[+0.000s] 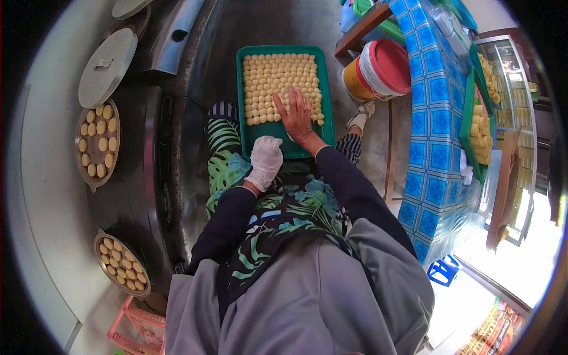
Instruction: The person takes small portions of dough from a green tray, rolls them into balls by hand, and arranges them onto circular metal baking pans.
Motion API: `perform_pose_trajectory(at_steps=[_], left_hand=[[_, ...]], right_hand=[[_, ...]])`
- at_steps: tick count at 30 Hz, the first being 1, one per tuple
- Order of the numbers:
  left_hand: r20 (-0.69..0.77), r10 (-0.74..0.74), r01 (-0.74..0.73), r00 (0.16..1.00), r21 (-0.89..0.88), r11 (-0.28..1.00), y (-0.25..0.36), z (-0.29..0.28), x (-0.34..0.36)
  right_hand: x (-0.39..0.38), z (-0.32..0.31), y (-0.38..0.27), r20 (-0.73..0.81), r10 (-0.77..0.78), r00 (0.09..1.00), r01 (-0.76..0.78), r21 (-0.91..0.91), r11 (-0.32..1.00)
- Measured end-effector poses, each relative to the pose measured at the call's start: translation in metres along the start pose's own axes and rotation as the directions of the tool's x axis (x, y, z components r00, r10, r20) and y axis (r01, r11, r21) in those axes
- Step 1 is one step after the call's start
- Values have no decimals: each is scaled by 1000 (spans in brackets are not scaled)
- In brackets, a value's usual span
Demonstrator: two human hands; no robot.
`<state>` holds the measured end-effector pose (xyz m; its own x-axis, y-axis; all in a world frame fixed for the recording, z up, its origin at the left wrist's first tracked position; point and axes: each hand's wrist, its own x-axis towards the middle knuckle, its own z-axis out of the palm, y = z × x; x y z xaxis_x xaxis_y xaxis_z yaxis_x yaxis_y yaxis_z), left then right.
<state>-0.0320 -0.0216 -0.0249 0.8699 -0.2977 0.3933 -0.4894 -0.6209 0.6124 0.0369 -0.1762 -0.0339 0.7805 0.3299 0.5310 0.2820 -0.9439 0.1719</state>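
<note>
A green rectangular tray (251,135) rests across my lap, with rows of small pale dough balls (275,77) filling its far part. The near strip of the tray is bare. My right hand (297,121), without a glove, lies over the balls at the right with its fingers spread and their tips touching the dough. At the tray's near left edge is my left hand (266,158), in a thin white glove. Its fingers are curled into a closed fist, and whatever may be inside is hidden.
On the left, a dark stove holds two round pans (84,163) (121,266) of pale flat cakes, beside a grey lid (106,66). At right stand a red-lidded bucket (387,68) and a table with a blue checked cloth (435,142), bearing green trays of pastries (480,133). A pink basket (139,328) sits lower left.
</note>
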Motion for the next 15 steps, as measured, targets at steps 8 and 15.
perform_pose_trajectory(at_steps=[8,15], left_hand=[[36,-67,68,997,-26,997,-1,-6,3],[39,-80,80,996,3,997,1,-2,8]], right_hand=[[6,-4,4,57,-46,997,46,-3,999],[18,-8,-5,-11,-112,994,113,38,993]])
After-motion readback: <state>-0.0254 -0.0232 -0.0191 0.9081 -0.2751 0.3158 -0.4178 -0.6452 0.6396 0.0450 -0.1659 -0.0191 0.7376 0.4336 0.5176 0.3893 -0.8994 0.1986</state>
